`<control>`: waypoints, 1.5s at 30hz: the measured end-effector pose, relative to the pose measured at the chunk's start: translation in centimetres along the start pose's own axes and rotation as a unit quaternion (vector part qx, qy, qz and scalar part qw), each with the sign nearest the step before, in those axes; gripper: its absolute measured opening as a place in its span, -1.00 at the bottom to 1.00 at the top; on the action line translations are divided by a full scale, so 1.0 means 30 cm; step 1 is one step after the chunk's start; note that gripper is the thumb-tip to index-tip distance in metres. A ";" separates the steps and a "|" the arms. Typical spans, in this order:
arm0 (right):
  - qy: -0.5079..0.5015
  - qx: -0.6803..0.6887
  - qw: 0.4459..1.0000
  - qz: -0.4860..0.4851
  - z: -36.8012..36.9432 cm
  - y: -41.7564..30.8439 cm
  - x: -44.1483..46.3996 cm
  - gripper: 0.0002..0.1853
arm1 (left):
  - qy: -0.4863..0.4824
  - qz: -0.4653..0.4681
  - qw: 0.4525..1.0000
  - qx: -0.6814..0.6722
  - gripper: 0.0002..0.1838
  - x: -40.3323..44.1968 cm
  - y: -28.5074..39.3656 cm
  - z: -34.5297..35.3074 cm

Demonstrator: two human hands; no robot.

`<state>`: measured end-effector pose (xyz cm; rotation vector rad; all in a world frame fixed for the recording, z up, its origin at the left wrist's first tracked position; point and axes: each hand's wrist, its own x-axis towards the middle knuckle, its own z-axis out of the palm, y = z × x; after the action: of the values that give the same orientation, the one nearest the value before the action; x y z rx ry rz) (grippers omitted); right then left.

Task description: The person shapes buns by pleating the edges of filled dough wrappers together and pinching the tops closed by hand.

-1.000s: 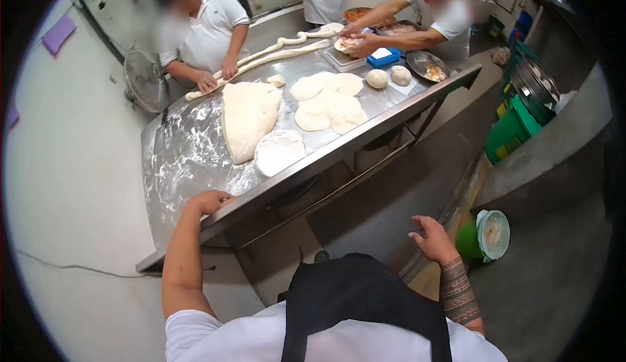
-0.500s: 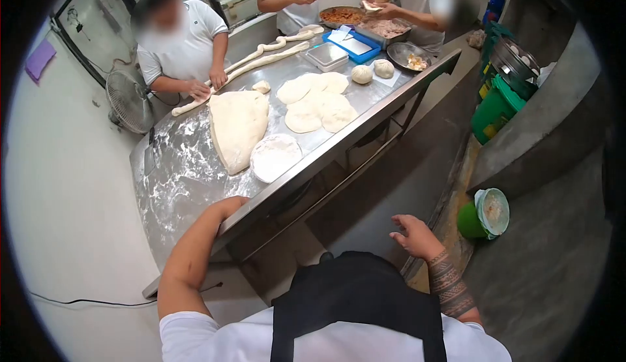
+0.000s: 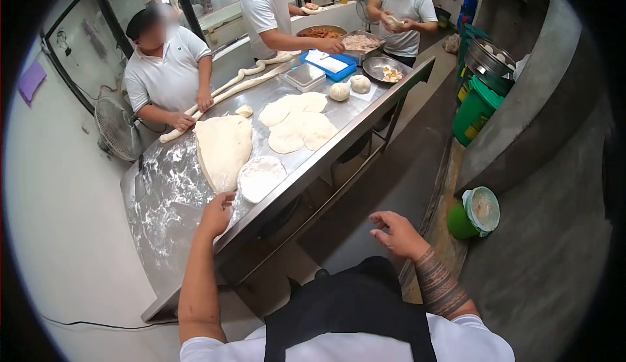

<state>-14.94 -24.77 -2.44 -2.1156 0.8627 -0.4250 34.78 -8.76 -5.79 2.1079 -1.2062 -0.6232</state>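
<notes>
Fingers (image 3: 227, 199) of the left hand (image 3: 216, 214) are loosely bent and partly open, just beside the flour bowl (image 3: 283, 179); whether they touch it or the nearby tip of the dough slab (image 3: 225, 147) I cannot tell. Right hand (image 3: 395, 235) hangs in the air, well right of the bowl, fingers curved and thumb apart.

White flour (image 3: 261, 174) fills the bowl almost to its brim. Dough slab lies along its left side, flattened dough rounds (image 3: 301, 126) just beyond it. Farther past the bowl are a clear rectangular container (image 3: 303, 86), contents unclear, and a blue tray (image 3: 352, 68) with white sheets (image 3: 329, 60). Farthest from it, a round pan (image 3: 343, 30) holds reddish-orange filling, a rectangular metal tray (image 3: 360, 54) pale pink filling, and a shallow pan (image 3: 373, 70) white and yellow-orange pieces.

Well right of the bowl, a metal steamer (image 3: 484, 75) holds round pale pieces; a lined green bucket (image 3: 460, 221) has pale, blurred contents.
</notes>
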 end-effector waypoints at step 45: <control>-0.007 0.297 0.955 0.014 0.017 -0.263 0.027 -0.82 | 0.071 0.062 0.869 -0.485 -0.72 -0.375 0.473 0.220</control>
<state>-10.65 -21.49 3.41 -1.5456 0.6500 -0.5730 16.84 -6.25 0.82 1.1809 -0.6895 -0.7812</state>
